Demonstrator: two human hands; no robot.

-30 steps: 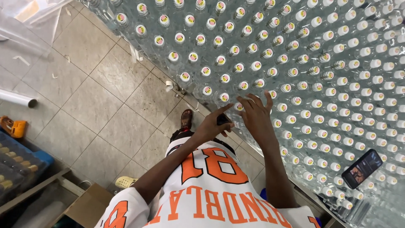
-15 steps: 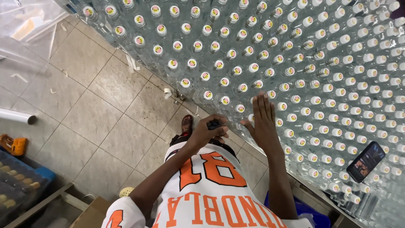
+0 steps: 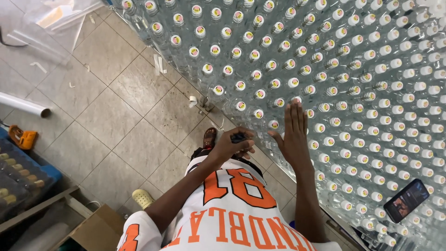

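L hand point(image 3: 231, 146) curled tight round small dark object point(image 3: 239, 137) at waist | R hand point(image 3: 293, 135) flat, fingers spread, nothing held, steadying capped bottles point(image 3: 353, 93) | phone point(image 3: 406, 201) atop caps.

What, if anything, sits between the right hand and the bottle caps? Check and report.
Nothing visible. The right hand lies flat, open, fingers reaching over the capped bottles with no object between. The left hand is closed around a small dark object beside the stack's edge.
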